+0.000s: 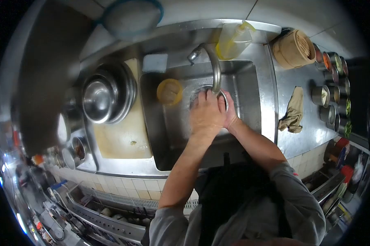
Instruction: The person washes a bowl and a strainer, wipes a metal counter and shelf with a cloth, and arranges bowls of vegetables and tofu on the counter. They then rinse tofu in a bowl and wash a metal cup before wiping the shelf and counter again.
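Observation:
Below the curved faucet [215, 69], a round metal bowl [223, 101] is tilted in the sink [168, 141], mostly covered by my hands. My right hand [231, 110] grips the bowl's right side, its fingers partly behind the rim. Across the bowl's opening lies my left hand [208, 112], back up and fingers stretched out. Whether anything is under the left palm cannot be seen. Water seems to run around the fingers. Left of the hands, a round yellow-rimmed strainer or cup [169, 92] with something pale inside sits in the sink.
Stacked metal bowls [99, 100] stand on a cutting board [121, 141] at left. Behind the sink are a soap bottle [234, 41] and a pale sponge-like block [155, 63]. A bamboo steamer [295, 49], a crumpled cloth [292, 110] and several ingredient tins [320, 96] occupy the right counter.

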Tool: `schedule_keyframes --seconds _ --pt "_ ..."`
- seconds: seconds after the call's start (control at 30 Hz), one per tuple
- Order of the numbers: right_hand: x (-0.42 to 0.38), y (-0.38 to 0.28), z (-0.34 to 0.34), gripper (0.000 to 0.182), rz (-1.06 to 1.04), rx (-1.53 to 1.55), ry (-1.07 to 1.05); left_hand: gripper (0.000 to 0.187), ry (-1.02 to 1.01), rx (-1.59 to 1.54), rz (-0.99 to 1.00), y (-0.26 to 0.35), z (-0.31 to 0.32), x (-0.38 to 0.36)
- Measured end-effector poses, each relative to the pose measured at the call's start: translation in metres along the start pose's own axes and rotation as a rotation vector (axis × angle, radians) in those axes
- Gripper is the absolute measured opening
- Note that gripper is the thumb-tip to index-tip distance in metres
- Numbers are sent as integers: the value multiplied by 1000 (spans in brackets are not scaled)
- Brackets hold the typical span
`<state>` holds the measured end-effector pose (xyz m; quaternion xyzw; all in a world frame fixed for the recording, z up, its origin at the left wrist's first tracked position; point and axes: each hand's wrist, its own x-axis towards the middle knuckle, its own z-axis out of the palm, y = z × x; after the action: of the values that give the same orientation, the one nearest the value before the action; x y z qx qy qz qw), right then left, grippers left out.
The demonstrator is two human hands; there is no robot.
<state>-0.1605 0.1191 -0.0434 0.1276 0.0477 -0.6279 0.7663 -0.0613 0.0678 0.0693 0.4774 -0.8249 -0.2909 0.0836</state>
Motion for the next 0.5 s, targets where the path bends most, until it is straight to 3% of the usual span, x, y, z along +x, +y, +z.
schedule_keyframes --seconds 0.03,0.1,0.2,0.3,0.5 --pt "-6 2 10 61 8 0 6 31 23 -22 18 2 2 -3" --pt "-20 2 28 60 -123 -220 345 30 47 -51 23 6 11 -10" --pt "-42 -22 14 54 -142 -301 434 26 179 -264 80 11 33 -16" --pt "-61 -37 29 52 -218 -442 552 24 86 -530 53 17 46 -15" --pt "-91 -53 85 49 -295 -870 720 25 152 -1018 -26 27 90 -17"
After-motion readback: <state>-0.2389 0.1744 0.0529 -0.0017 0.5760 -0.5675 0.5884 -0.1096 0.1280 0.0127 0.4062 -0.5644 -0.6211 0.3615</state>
